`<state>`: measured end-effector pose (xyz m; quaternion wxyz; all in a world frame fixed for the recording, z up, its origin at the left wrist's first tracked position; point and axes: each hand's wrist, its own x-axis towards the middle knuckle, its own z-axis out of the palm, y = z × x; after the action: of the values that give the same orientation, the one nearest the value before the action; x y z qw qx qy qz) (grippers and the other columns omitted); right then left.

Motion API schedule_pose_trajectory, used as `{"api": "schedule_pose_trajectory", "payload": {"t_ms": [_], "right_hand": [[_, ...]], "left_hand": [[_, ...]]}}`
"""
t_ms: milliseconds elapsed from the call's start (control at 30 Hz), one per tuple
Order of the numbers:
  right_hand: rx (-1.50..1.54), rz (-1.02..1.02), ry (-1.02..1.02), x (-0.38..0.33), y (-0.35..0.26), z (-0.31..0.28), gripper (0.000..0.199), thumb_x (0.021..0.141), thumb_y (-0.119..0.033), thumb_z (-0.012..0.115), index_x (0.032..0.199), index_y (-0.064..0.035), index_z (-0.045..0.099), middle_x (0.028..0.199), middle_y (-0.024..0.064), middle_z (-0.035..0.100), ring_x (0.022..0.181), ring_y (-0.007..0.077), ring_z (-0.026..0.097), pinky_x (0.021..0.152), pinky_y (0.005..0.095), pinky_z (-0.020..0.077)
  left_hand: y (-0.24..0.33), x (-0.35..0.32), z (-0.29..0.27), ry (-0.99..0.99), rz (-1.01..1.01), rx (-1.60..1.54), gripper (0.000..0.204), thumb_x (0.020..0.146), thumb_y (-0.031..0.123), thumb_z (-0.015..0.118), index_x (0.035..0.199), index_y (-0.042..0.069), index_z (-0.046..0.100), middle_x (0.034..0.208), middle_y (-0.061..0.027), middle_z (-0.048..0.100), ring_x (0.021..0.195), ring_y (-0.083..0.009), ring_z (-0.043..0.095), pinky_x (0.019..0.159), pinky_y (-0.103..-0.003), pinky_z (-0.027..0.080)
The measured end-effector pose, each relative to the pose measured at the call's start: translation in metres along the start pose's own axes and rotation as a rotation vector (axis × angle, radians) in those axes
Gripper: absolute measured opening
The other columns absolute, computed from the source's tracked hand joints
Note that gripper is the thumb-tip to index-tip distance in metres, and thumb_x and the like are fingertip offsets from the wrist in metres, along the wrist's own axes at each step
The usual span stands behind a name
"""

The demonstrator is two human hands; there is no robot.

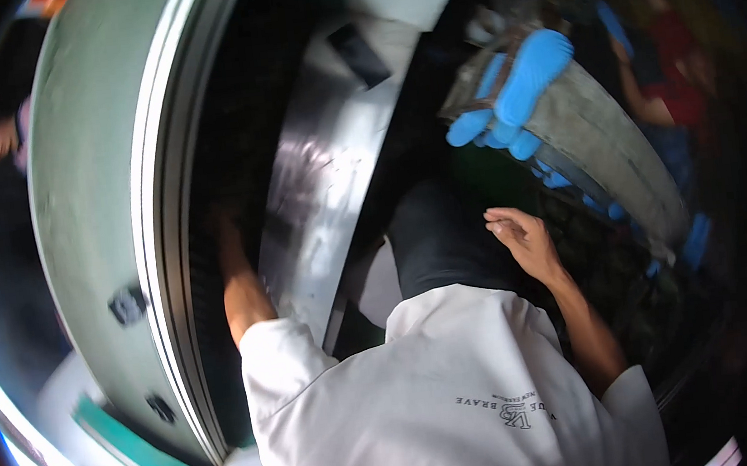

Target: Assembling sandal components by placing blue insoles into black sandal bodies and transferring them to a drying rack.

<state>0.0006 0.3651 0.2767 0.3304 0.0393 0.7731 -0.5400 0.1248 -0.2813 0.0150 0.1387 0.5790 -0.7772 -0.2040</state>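
Left hand: the left hand (225, 223) is deep in the dark slot (211, 250) between two big parts. I cannot tell whether its fingers are spread or closed on something, because shadow hides them.
Right hand: the right hand (520, 238) hangs free beside the dark trousers (437, 235), fingers loosely curled and holding nothing.
Where the worked thing is: the shiny grey sheet-metal plate (324, 193) lies just right of the left forearm and slants from upper right to lower left. The large pale grey-green curved panel with a white rim (99, 216) stands on the other side of the slot.
Risk, pinch: if the plate or the panel shifts, the wrist in the narrow slot would likely be caught.
Risk, cut: the plate's thin edge runs next to the bare forearm and could scrape it on withdrawal.
Risk, blind reach: the slot is dark, so the fingers work by feel and may slip.
Risk, crowding: another person's blue-gloved hand (518, 90) grips a flat grey slab (601, 145) close above the right hand, and a bump could jolt either one.
Materials: the plate is glossy, scuffed and reflective. The panel is matt and smooth with ribbed rim lines. The glove is rubbery, and the slab is dull and rough-looking.
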Motion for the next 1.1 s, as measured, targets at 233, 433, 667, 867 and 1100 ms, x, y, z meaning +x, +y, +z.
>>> {"api": "schedule_pose_trajectory", "payload": {"t_ms": [233, 433, 667, 867, 1100], "right_hand": [[0.148, -0.168, 0.549, -0.069, 0.009, -0.036, 0.027, 0.103, -0.012, 0.068, 0.128, -0.0004, 0.070, 0.123, 0.0171, 0.074, 0.111, 0.0250, 0.074, 0.096, 0.0345, 0.0599], [-0.352, -0.225, 1.401, -0.263, 0.047, -0.082, 0.030, 0.096, -0.009, 0.075, 0.126, -0.0050, 0.074, 0.122, 0.0152, 0.074, 0.116, 0.0347, 0.070, 0.100, 0.0435, 0.0565], [-0.434, 0.331, 2.192, -0.585, 0.106, 0.046, 0.017, 0.093, -0.001, 0.065, 0.107, -0.0017, 0.075, 0.100, 0.0130, 0.075, 0.094, 0.0254, 0.073, 0.085, 0.0362, 0.0577], [-0.661, 1.134, 2.584, -0.751, 0.134, 0.192, 0.026, 0.097, -0.017, 0.069, 0.117, -0.0009, 0.074, 0.107, 0.0152, 0.076, 0.101, 0.0245, 0.074, 0.091, 0.0376, 0.0567], [0.334, 1.100, 2.429, -0.919, 0.233, 0.229, 0.102, 0.091, -0.066, 0.075, 0.169, -0.0202, 0.028, 0.171, 0.0252, 0.027, 0.159, 0.0405, 0.027, 0.127, 0.0575, 0.0306]], "left_hand": [[0.162, -0.146, 0.026, -0.716, 0.728, -0.146, 0.048, 0.099, 0.021, 0.069, 0.137, -0.007, 0.063, 0.133, -0.0242, 0.071, 0.121, -0.0334, 0.069, 0.106, -0.039, 0.053], [0.315, -0.507, -0.014, -1.979, 0.983, -0.209, 0.036, 0.104, 0.004, 0.060, 0.140, -0.004, 0.061, 0.129, -0.0170, 0.073, 0.119, -0.0250, 0.070, 0.105, -0.034, 0.053], [0.316, -0.723, -0.081, -2.482, 1.809, 0.143, 0.044, 0.097, 0.005, 0.063, 0.140, -0.003, 0.062, 0.132, -0.0149, 0.070, 0.122, -0.0221, 0.067, 0.107, -0.034, 0.051], [0.291, -0.799, -0.177, -2.740, 1.878, 0.738, 0.047, 0.095, -0.001, 0.061, 0.142, 0.004, 0.062, 0.132, -0.0127, 0.069, 0.126, -0.0239, 0.066, 0.105, -0.035, 0.052], [0.271, -0.881, -0.297, -3.138, 2.175, 0.527, 0.046, 0.094, -0.005, 0.063, 0.140, 0.000, 0.062, 0.143, -0.0178, 0.063, 0.134, -0.0308, 0.062, 0.112, -0.040, 0.049]]}}
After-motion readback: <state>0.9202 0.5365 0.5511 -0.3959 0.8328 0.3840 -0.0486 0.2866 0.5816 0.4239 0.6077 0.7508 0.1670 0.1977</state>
